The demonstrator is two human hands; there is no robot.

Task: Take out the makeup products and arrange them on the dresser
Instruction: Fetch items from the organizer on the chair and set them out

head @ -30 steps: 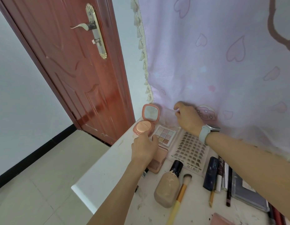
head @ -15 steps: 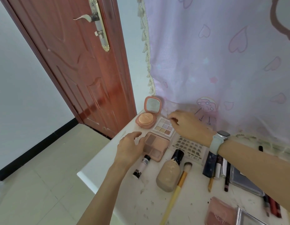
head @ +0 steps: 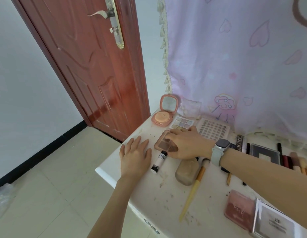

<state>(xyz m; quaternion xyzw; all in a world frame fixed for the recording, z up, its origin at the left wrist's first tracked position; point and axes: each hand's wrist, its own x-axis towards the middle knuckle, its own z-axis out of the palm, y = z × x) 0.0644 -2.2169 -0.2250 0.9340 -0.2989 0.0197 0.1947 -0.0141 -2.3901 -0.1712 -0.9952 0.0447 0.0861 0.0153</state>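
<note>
Both hands have drawn nearer.
Right hand [head: 185, 146], fingers straight, rests on the palette [head: 164, 143]; left hand [head: 134, 156] lies flat, fingers apart, on the dresser [head: 166, 196].

left hand [head: 134, 156] flat (fingers spread), right hand [head: 185, 145] palm-down, fingers extended.

white dresser [head: 115, 176] carries palettes [head: 182, 123], foundation bottle [head: 186, 170], brush [head: 195, 186].

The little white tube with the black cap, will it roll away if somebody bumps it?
Probably yes. The tube looks round and lies on its side on the smooth dresser top, so a nudge could roll it. It lies close to the edge, so it might fall off. It looks small, likely light.
</note>
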